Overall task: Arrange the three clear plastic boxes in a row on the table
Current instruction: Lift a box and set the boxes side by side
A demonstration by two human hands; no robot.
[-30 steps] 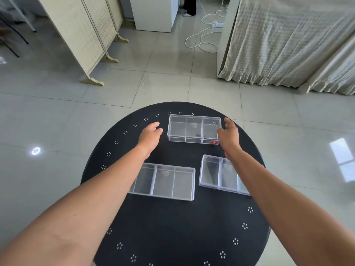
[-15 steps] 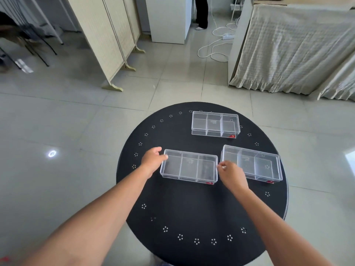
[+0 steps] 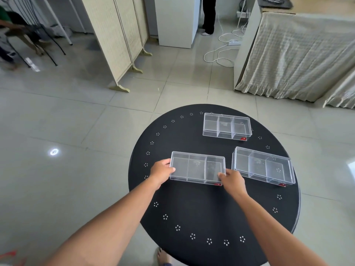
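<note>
Round black tabletop carries three clear boxes. Far box and right box lie loose, apart. Near-left box sits at centre-left, long axis left-right. Left hand and right hand have fingers closed on its short ends. Step: positioning this box; next likely calls for lining it up with the others.

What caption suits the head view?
Both hands grip one clear box on a round black table.
</note>
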